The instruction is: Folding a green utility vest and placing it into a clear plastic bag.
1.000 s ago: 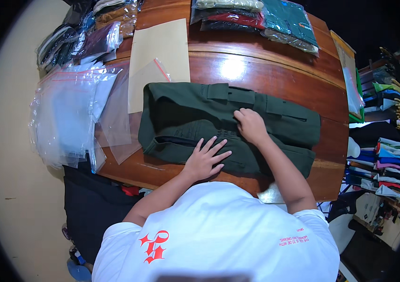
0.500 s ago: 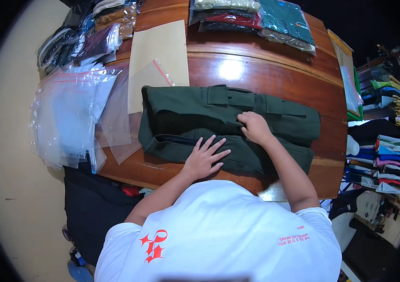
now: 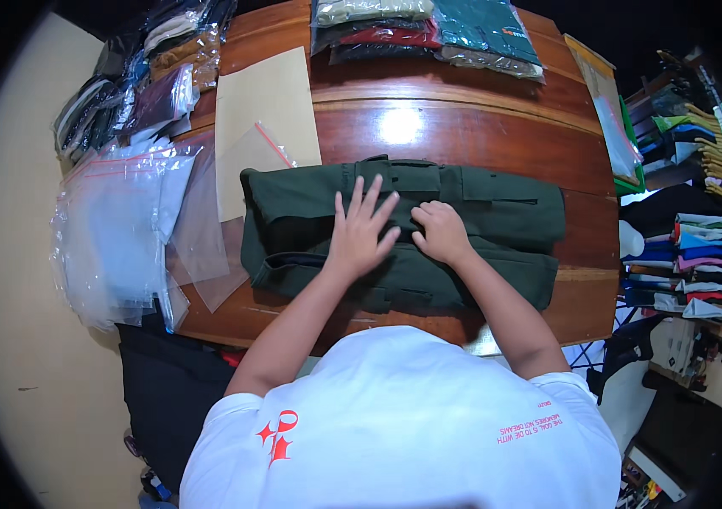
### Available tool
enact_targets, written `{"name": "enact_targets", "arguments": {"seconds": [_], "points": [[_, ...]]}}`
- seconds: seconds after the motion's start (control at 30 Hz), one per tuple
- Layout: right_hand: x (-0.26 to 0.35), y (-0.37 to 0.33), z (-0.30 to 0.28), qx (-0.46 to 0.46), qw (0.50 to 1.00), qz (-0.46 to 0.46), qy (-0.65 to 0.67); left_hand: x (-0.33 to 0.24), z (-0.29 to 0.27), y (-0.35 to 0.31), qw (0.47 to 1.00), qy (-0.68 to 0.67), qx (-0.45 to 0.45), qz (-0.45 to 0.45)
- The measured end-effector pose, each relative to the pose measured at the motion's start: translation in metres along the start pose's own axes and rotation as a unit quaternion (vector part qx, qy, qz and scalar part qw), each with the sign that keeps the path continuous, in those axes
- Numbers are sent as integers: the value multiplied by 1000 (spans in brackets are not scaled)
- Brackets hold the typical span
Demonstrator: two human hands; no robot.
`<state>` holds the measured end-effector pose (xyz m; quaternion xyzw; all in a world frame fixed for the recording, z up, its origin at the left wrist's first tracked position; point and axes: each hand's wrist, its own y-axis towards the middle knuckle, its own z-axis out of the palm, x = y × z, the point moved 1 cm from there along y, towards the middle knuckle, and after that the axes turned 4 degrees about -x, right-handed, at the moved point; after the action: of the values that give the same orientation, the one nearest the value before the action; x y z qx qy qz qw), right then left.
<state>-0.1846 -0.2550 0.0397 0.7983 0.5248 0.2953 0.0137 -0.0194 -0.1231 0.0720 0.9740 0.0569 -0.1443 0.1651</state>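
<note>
Head view: the dark green garment (image 3: 408, 193) lies on the table (image 3: 514, 140) beneath both hands, stretching past the splayed left hand (image 3: 361, 237) toward nine o'clock and past the curled right hand (image 3: 441, 232) toward three; whether that grips, I cannot tell.

A: What differs from 1 second ago?
B: The left hand (image 3: 359, 236). It leaves the near side of the dark green garment (image 3: 412, 270) and is now farther forward, its fingertips over the cloth close to the far edge.
A: Touching it?
B: I cannot tell; the fingers blur slightly. The left forearm (image 3: 291, 327) reaches farther over, too.
A: Anything else?
B: The view shifts, putting the table (image 3: 369, 136) farther left.
</note>
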Motion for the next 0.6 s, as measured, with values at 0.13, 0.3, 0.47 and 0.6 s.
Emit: {"name": "enact_targets", "arguments": {"seconds": [0.13, 0.3, 0.47, 0.6], "points": [[5, 4, -3, 27, 999, 22, -21, 38, 28, 25, 998, 58, 17, -35], [16, 18, -13, 128, 985, 117, 4, 52, 44, 18, 998, 50, 27, -41], [9, 55, -12, -146, 979, 114, -83, 51, 44, 19, 997, 59, 39, -42], [-34, 54, 1, 3, 959, 209, -193, 51, 41, 20, 996, 62, 51, -49]]}}
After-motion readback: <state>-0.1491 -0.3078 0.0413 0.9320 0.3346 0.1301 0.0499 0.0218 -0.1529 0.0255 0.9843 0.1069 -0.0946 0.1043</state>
